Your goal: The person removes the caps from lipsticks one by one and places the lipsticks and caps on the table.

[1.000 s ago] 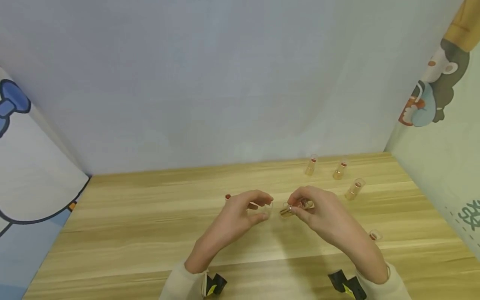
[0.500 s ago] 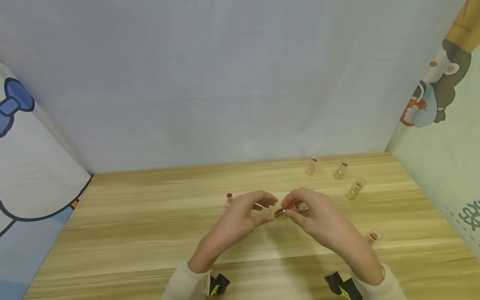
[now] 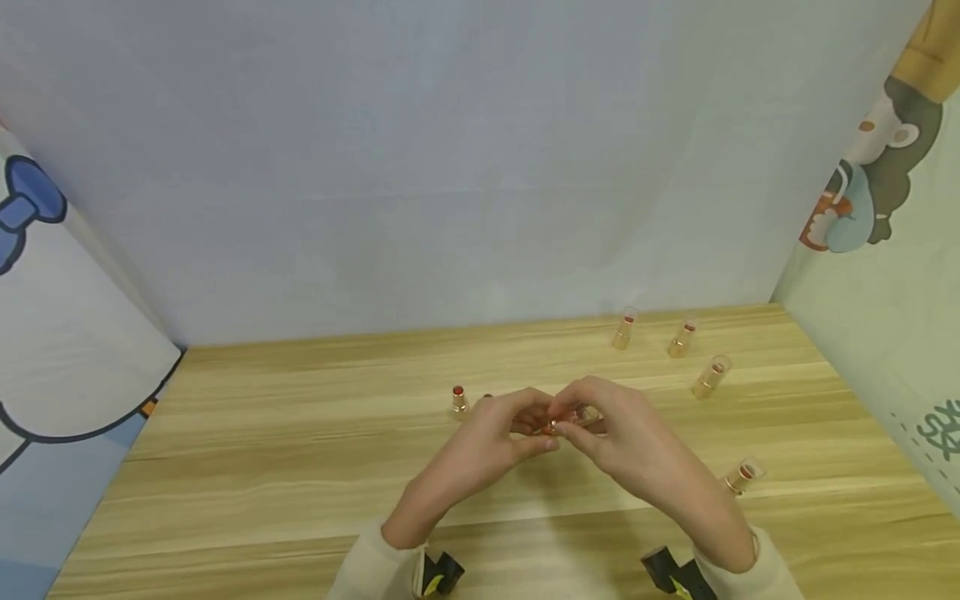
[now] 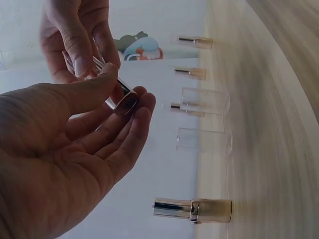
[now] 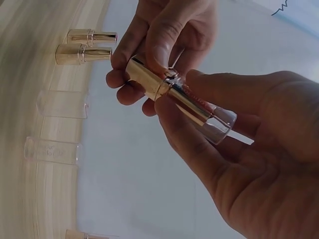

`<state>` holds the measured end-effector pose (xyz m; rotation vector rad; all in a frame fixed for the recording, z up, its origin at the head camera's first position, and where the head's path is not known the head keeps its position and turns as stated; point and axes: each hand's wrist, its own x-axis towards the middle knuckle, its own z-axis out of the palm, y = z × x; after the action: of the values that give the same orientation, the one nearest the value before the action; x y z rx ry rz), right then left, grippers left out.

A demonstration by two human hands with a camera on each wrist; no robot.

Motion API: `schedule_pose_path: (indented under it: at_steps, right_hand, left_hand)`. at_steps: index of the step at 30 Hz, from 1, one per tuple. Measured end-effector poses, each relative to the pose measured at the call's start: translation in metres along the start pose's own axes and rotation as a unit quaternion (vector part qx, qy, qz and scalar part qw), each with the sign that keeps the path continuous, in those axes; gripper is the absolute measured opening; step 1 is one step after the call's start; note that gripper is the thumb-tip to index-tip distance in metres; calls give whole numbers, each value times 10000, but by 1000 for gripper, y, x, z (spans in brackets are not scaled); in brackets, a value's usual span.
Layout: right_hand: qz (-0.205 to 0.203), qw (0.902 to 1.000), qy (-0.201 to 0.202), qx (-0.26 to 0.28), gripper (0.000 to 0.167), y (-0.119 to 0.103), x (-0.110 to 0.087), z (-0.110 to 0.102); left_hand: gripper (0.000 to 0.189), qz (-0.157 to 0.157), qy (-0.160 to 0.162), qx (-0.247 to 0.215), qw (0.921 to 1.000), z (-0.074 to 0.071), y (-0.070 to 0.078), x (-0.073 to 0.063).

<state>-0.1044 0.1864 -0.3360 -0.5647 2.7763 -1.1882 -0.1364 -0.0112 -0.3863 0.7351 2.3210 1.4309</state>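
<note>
lipstick (image 5: 189, 105) now bridges both hands: a second ago the right hand (image 3: 622, 425) alone held it, apart from the left hand (image 3: 487, 432). now the left pinches its gold base while the right grips the clear-capped end, so both ends seem steadied, between the hands above the desk (image 3: 300, 467).

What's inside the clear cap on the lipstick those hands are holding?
Inside the clear cap, you can see the shiny gold tube of the lipstick. The right hand covers part, and I can't tell the lipstick's colour.
</note>
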Motion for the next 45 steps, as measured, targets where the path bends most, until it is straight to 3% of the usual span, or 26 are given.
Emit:
schedule_pose_path:
  at_steps: [11, 20, 45]
  right_hand:
    - [-290, 9994, 175, 52, 15, 0, 2, 4]
    - [-270, 9991, 308, 66, 14, 0, 5, 5]
    - [-303, 9992, 239, 113, 16, 5, 3, 5]
  left_hand:
    - [23, 20, 174, 143, 9997, -5, -2, -1]
    - [21, 29, 291, 185, 9994, -9, -1, -2]
    - [17, 96, 197, 341, 9992, -9, 0, -2]
